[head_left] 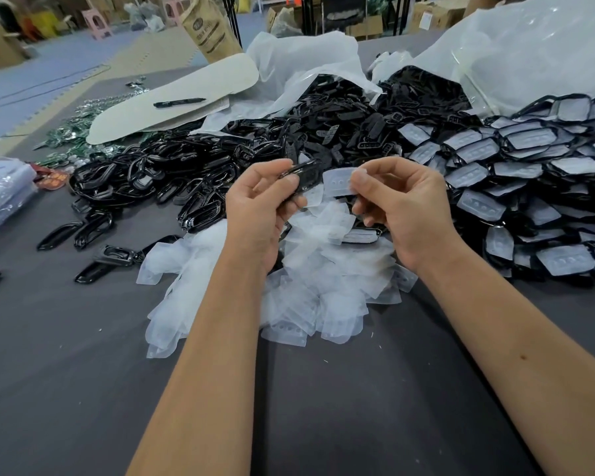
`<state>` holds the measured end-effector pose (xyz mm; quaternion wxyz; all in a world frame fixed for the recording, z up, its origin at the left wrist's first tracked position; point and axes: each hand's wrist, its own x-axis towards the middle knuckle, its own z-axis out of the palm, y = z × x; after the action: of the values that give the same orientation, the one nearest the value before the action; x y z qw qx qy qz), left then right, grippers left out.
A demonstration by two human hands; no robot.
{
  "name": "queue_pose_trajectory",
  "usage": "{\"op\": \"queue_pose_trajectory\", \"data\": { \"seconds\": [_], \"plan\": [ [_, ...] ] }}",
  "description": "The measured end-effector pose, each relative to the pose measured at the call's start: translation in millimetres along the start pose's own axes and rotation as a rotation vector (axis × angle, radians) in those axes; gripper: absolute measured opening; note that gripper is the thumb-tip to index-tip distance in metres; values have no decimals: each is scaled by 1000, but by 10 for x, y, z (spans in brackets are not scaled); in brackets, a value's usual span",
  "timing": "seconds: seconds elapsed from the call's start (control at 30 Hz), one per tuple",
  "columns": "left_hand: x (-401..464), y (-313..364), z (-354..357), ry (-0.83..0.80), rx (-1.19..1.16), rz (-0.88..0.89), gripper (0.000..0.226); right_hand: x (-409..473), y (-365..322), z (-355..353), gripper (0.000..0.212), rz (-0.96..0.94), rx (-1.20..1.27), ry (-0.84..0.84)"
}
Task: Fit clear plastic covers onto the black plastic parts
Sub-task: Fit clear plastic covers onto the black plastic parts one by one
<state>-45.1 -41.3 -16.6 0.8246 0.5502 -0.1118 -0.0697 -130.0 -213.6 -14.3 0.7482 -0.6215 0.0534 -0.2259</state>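
My left hand [258, 207] grips a black plastic part [304, 176] above the table, thumb on top and fingers curled under it. Just to its right, my right hand [402, 204] pinches a clear plastic cover [337, 182] with small round bumps, its left edge almost meeting the black part. Under both hands lies a loose heap of clear covers [310, 286]. A pile of bare black parts [193, 173] spreads to the left and behind. At the right is a stack of black parts with covers fitted [516, 173].
The dark grey table top [83, 355] runs toward me. A few stray black parts [93, 231] lie at the left. Behind are big clear plastic bags [529, 53], a pale board with a black marker [177, 103], green circuit boards [73, 128] and a brown paper sack [210, 29].
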Motion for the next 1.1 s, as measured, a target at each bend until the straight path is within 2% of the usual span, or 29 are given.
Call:
{"op": "queue_pose_trajectory", "data": {
  "seconds": [0.13,0.23,0.37,0.57,0.73,1.1],
  "plan": [
    [-43,-107,117,-29,174,56,21,0,55,26,8,-115,-195,21],
    [-80,-140,184,-77,174,54,19,-3,95,46,6,-205,-386,46],
    [-97,-176,218,-100,135,29,13,-13,91,30,7,-259,-495,94],
    [-85,-157,214,-113,92,-10,21,-18,79,62,9,-286,-549,139],
    [-106,-178,220,-139,111,21,10,-24,76,84,9,-330,-604,153],
    [-83,-212,192,-123,160,30,14,-19,85,98,10,-367,-654,166]
  ]
}}
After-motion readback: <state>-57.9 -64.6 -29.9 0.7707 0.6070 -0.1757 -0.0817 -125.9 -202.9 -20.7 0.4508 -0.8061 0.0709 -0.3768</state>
